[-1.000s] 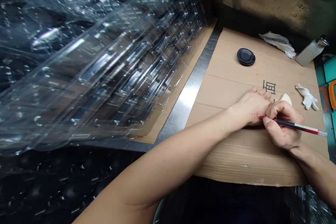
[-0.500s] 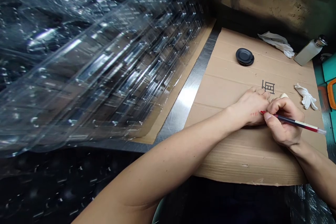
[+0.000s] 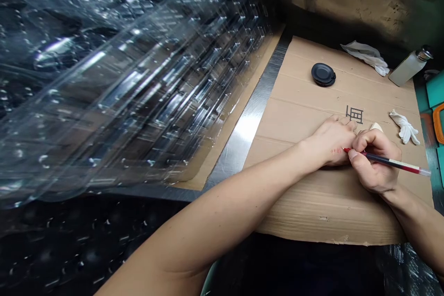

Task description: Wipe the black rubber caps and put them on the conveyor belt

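Observation:
My left hand (image 3: 336, 138) rests on the cardboard with its back turned up and its fingers curled under; anything inside them is hidden. Small red pen marks (image 3: 336, 151) show on the back of that hand. My right hand (image 3: 377, 162) grips a red pen (image 3: 398, 164) with a clear end, thumb and fingers pinched near the tip. The pen's tip is at the left hand's skin, at the right end of the marks. A small cream-coloured piece (image 3: 376, 126) shows just behind my right hand, mostly hidden.
A cardboard sheet (image 3: 294, 115) covers the table. On it are a round black case (image 3: 323, 74), white gloves (image 3: 405, 127) and a capped bottle (image 3: 409, 68). Clear plastic trays (image 3: 156, 88) are piled at left. Teal bins (image 3: 435, 90) stand at right.
The red marks on my left hand look slightly changed near the pen tip. Both hands stay almost in the same place, and the pen has barely shifted.

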{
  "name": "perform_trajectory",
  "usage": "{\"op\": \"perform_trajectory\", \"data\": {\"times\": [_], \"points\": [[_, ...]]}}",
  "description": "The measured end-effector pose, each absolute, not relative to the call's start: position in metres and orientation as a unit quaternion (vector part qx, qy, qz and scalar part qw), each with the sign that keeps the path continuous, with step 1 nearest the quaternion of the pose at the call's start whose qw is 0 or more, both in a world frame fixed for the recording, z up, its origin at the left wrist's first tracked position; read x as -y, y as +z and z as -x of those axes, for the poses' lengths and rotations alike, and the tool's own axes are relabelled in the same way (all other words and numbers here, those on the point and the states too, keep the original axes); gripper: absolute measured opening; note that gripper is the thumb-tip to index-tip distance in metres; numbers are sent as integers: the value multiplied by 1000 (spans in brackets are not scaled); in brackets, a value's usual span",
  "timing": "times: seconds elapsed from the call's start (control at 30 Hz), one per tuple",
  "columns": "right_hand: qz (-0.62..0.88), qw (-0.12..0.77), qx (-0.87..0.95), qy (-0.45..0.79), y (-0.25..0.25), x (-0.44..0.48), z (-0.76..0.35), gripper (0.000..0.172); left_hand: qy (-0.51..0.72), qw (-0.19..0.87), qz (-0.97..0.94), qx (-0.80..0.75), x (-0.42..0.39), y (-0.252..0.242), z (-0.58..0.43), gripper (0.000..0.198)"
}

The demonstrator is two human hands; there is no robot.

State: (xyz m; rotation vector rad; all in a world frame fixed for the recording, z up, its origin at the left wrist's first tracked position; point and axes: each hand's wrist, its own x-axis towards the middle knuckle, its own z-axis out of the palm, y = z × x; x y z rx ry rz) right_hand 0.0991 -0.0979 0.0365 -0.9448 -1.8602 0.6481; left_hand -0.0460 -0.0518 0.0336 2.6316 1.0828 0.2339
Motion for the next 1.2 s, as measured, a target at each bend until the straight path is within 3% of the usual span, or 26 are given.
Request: {"op": "perform_trajectory", "data": {"times": [1.2], "points": [[380, 481, 741, 275, 35, 99, -99, 17, 76, 140, -911, -379, 52, 35, 45, 30]]}}
